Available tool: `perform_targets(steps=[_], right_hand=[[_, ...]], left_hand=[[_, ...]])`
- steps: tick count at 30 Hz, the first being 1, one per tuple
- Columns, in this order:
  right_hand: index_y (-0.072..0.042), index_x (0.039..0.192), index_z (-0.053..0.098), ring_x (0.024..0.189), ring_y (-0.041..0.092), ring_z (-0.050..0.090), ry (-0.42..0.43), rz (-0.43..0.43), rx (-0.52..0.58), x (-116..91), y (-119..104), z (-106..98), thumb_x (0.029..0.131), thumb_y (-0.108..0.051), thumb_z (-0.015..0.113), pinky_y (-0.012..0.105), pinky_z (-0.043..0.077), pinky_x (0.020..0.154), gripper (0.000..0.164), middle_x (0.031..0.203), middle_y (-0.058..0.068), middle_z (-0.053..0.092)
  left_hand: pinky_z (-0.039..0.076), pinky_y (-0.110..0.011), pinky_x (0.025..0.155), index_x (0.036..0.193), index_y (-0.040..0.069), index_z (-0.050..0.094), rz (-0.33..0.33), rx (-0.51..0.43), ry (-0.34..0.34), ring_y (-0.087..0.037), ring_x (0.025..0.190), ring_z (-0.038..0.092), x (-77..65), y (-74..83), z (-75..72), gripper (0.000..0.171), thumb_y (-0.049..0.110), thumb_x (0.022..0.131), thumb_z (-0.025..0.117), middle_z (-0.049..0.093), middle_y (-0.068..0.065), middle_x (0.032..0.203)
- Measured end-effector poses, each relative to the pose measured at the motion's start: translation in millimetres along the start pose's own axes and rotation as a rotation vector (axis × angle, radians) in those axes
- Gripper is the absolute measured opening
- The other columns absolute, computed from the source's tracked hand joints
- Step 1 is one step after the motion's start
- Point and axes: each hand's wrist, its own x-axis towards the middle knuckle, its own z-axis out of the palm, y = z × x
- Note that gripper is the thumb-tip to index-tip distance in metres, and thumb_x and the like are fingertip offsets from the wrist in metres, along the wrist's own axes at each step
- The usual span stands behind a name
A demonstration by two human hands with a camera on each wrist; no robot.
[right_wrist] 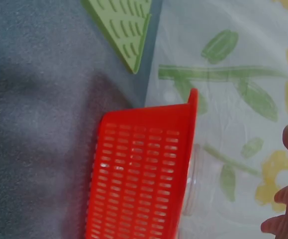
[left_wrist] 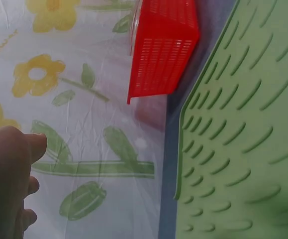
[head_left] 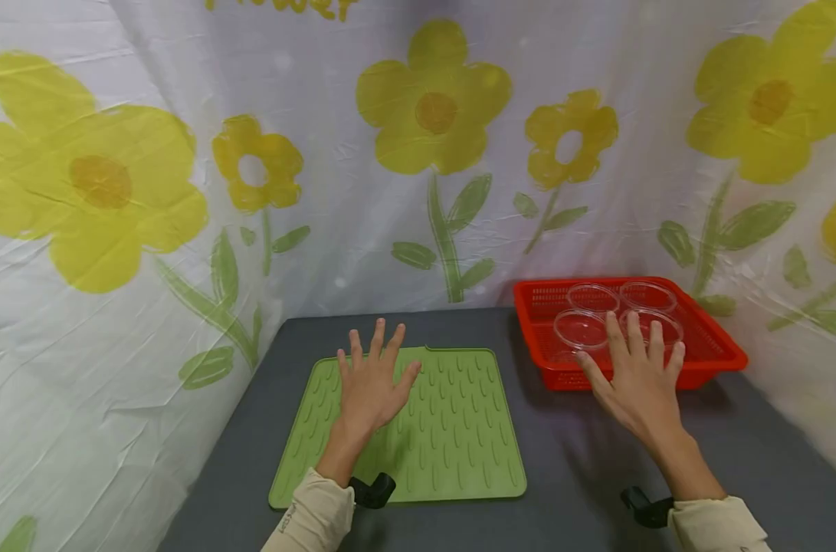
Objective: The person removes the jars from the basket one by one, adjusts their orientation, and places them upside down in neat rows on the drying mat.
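My left hand [head_left: 371, 387] hovers over the green ridged mat [head_left: 452, 429], fingers spread, holding nothing. In the left wrist view part of that hand [left_wrist: 9, 174] shows at the left edge, apart from the mat. My right hand [head_left: 638, 383], also with spread fingers and nothing in its grasp, is raised at the near side of a red slotted plastic basket [head_left: 717, 345]. Several clear round dishes with thin rims sit in the basket, among them a near-left dish [head_left: 581, 330]. My right fingers partly cover another dish in the head view.
Mat and basket stand on a dark grey table [head_left: 542, 475]. Behind and beside it hangs a white curtain [head_left: 335, 253] with yellow flowers, close to the basket's far side. A black wrist mount [head_left: 372, 491] is strapped at my left cuff, another [head_left: 647, 507] at my right.
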Motion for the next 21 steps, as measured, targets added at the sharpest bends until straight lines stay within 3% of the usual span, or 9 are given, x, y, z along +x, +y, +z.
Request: perform_targets(steps=[21], right_hand=[[-0.003,0.161,0.022,0.146,0.061,0.012,0.01,0.073,-0.008,-6,10,5,0.099,-0.055,0.052,0.08,-0.001,0.115,0.086,0.159,0.037,0.022]], left_hand=[[0.015,-0.077,0.118,0.161,0.029,0.033,0.065,-0.049,-0.055,-0.055,0.154,0.009,1.0,32.8,15.8,0.066,0.057,0.103,0.048,0.021,-0.008,0.171]])
